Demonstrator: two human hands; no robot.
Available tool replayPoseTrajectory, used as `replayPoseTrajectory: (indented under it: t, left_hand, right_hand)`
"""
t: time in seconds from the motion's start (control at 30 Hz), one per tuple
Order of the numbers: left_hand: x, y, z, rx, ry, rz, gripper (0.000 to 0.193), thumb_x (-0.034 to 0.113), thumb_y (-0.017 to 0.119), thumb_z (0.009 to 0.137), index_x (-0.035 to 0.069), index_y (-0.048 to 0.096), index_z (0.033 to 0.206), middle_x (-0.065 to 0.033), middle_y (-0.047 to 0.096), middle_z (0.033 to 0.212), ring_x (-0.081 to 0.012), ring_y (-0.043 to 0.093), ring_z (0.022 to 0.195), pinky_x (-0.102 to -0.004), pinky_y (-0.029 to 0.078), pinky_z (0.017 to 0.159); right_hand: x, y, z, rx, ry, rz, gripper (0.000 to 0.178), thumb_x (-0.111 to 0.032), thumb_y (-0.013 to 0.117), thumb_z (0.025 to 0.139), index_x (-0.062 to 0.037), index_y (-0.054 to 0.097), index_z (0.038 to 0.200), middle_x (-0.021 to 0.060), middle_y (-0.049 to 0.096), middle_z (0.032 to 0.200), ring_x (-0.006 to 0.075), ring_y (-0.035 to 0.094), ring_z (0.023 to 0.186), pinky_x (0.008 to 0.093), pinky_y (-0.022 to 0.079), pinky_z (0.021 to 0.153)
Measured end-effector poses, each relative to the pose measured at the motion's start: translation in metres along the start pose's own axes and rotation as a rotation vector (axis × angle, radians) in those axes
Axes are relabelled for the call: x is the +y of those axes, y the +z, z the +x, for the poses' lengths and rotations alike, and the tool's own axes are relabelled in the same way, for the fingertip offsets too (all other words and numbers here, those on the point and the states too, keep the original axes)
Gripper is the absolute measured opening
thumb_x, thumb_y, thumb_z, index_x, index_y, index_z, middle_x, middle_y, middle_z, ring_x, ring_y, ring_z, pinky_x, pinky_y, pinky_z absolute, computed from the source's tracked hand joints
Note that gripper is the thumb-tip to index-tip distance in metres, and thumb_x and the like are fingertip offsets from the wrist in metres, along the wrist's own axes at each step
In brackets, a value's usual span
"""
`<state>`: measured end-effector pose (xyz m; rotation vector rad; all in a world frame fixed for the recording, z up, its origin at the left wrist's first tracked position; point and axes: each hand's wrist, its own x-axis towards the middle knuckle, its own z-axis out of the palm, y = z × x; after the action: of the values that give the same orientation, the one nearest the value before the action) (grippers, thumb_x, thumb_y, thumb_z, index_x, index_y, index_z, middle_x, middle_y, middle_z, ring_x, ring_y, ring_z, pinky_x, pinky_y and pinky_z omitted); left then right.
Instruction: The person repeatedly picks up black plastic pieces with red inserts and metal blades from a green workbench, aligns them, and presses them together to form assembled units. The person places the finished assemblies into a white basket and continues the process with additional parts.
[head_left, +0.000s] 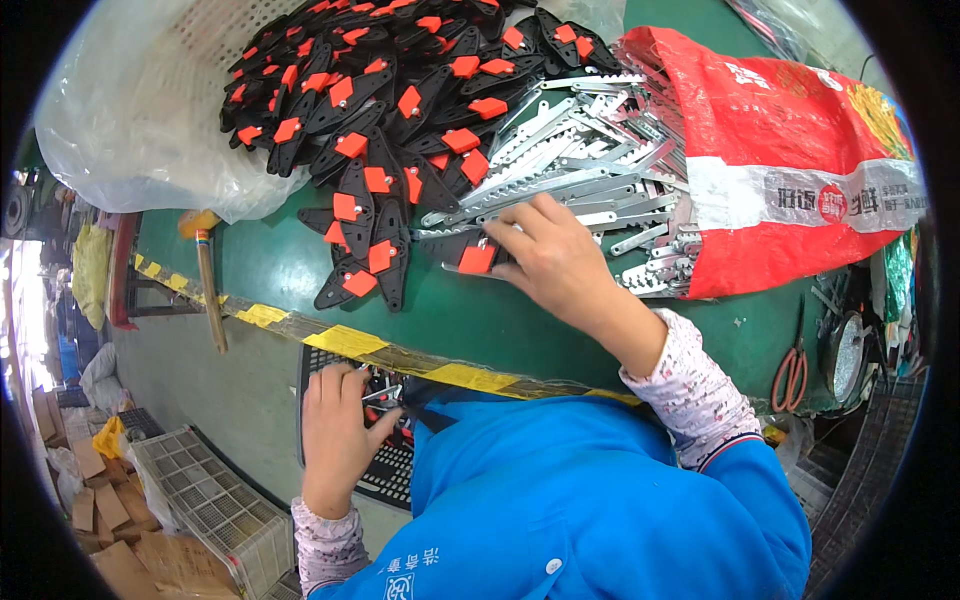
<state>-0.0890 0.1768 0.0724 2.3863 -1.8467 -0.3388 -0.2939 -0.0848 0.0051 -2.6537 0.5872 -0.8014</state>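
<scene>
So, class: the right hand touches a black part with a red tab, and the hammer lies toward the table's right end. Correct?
No: the head view shows the hammer toward the left end of the table. The right hand does touch the red-tabbed black part.

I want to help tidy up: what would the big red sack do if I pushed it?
The red sack would probably crumple rather than stay stiff, as its sides are creased. Its shiny surface might feel slippery. Metal strips lie at its open mouth, so pushing might shift them too.
</scene>
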Motion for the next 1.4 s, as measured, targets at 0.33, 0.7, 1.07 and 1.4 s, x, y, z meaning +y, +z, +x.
replayPoseTrajectory:
  t: [0.33,0.7,1.07,1.4]
  left_hand:
    - [0.02,0.038,0.054,0.124,0.294,-0.206,0.07,0.003,0.081,0.074,-0.002,0.061,0.141,-0.0142,0.059,0.111,-0.0323,0.066,0.091,-0.0414,0.056,0.08]
    - [-0.01,0.053,0.034,0.215,0.112,-0.246,0.073,0.03,0.087,0.083,0.0,0.058,0.142,-0.0186,0.055,0.117,-0.0384,0.06,0.11,-0.0451,0.051,0.093]
    - [-0.015,0.04,0.041,0.272,0.156,-0.303,0.066,0.03,0.084,0.084,0.004,0.06,0.14,-0.0178,0.062,0.13,-0.0391,0.059,0.117,-0.0489,0.045,0.102]
    - [-0.015,0.038,0.045,0.272,0.167,-0.37,0.068,0.025,0.087,0.081,0.004,0.06,0.141,-0.0182,0.063,0.13,-0.0387,0.06,0.117,-0.0483,0.046,0.101]
  right_hand:
    - [-0.02,0.0,-0.024,-0.12,0.149,0.019,0.027,-0.024,0.085,0.078,-0.007,0.069,0.092,0.0092,0.064,0.098,0.0292,0.064,0.095,0.0404,0.056,0.079]
    - [-0.024,0.002,-0.022,-0.186,0.13,0.249,0.014,-0.006,0.072,0.091,-0.0055,0.069,0.104,0.0114,0.065,0.101,0.0326,0.065,0.098,0.0441,0.053,0.084]
    - [-0.02,-0.017,-0.024,-0.297,0.253,0.693,0.012,0.0,0.065,0.097,-0.0012,0.071,0.107,0.0119,0.063,0.094,0.0252,0.063,0.086,0.0348,0.05,0.078]
    - [-0.023,-0.041,-0.015,-0.33,0.387,0.728,0.011,-0.002,0.066,0.096,-0.0019,0.07,0.107,0.014,0.065,0.096,0.0314,0.064,0.088,0.0394,0.051,0.079]
